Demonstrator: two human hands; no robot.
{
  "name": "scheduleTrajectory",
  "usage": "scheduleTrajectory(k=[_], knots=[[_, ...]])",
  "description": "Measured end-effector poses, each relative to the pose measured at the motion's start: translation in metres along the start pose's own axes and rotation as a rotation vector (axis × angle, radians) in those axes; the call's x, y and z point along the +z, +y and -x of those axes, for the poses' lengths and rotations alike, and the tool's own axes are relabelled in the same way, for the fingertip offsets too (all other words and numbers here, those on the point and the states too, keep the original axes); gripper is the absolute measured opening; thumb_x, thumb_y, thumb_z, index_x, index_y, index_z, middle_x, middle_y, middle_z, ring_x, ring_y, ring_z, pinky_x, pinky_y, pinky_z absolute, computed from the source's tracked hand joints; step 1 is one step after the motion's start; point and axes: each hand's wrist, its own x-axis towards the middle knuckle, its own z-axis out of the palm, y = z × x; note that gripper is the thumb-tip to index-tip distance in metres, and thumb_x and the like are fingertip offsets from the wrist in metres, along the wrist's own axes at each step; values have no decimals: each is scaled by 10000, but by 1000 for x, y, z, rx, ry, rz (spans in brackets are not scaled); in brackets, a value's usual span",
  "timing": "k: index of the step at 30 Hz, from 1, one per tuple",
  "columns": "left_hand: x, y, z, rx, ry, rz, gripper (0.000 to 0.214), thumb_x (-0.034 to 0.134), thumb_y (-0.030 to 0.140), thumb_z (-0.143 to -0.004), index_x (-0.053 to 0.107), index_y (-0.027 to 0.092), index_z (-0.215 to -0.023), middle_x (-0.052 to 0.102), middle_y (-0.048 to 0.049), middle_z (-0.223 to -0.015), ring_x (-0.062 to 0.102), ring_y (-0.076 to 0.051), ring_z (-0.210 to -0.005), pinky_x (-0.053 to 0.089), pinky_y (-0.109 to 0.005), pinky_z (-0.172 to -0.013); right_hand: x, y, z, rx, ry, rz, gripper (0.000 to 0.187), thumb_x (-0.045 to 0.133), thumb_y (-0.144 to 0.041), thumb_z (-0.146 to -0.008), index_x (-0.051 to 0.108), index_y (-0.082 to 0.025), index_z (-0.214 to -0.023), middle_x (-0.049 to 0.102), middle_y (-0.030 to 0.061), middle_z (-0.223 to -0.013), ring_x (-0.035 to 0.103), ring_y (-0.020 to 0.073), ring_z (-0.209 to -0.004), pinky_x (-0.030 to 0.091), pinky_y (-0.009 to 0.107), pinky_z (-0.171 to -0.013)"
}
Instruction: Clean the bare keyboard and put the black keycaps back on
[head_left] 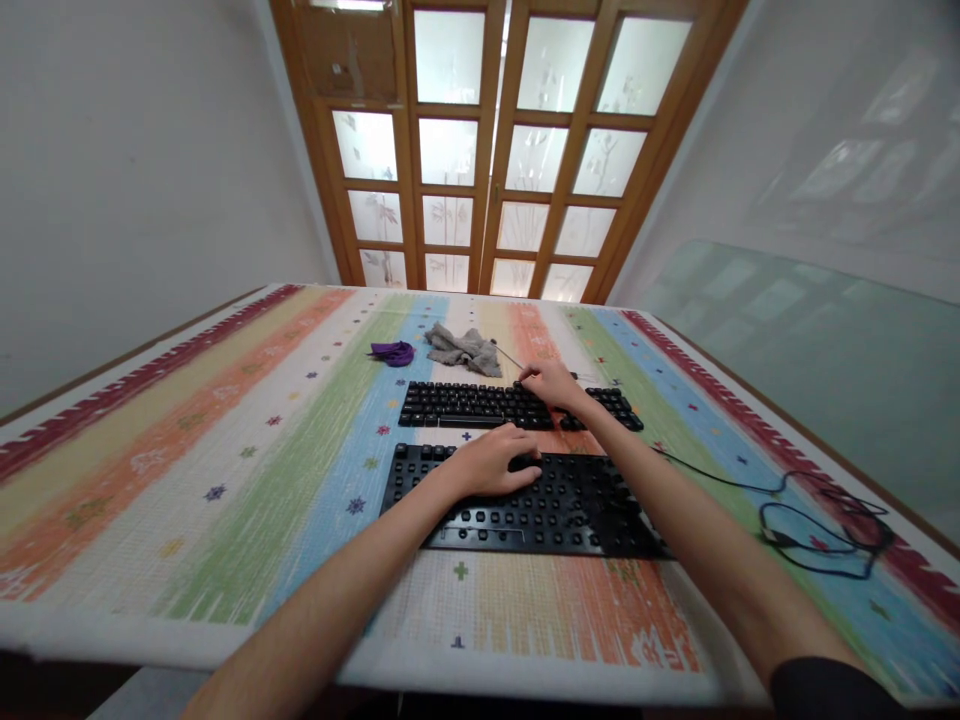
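Observation:
Two black keyboards lie on a striped, multicoloured tablecloth (225,470). My left hand (491,462) rests palm down on the near keyboard (555,510), its fingers lying flat over the top rows of keys. My right hand (551,384) reaches to the far keyboard (465,405) and its fingers are curled in a pinch at that keyboard's upper edge; what they hold is too small to make out. A thin pale stick (510,356) runs from the right hand toward a grey cloth (465,348).
A purple object (392,352) lies left of the grey cloth. A black cable (817,520) coils on the table at the right. Wooden doors with frosted glass panes (487,150) stand behind the table. A glass panel (810,340) leans on the right wall.

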Motion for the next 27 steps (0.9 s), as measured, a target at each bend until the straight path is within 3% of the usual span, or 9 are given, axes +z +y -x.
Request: scheduleTrajectory(k=[6,16,23,27], knots=[[1,0,2,-2,33,-10,187,601,278,-889,612,178,-1047,667,-68,-1018,591,-215,-967,474,-342,-893,11,4,-7,22,-1,7,205,579,-147,-775,776,-176,-819,764,61,-846,672,205,-827,492,276,-779],[1,0,2,18,41,-29,154,590,287,-900,636,176,-996,676,-69,-978,596,-209,-941,479,-336,-881,18,10,-14,29,30,-58,131,619,-124,-757,739,-175,-764,744,57,-785,653,181,-743,488,264,-716],[1,0,3,19,44,-51,181,601,294,-891,625,173,-1023,668,-71,-978,598,-208,-945,479,-330,-873,12,6,-9,4,81,-170,127,633,-154,-804,692,-130,-913,732,83,-845,654,171,-774,499,287,-753],[1,1,3,4,37,-37,189,600,296,-889,617,188,-1043,664,-65,-1004,596,-211,-964,480,-339,-884,1,5,8,-20,104,-357,108,660,-193,-786,671,-153,-886,724,51,-815,653,163,-766,509,289,-744]])
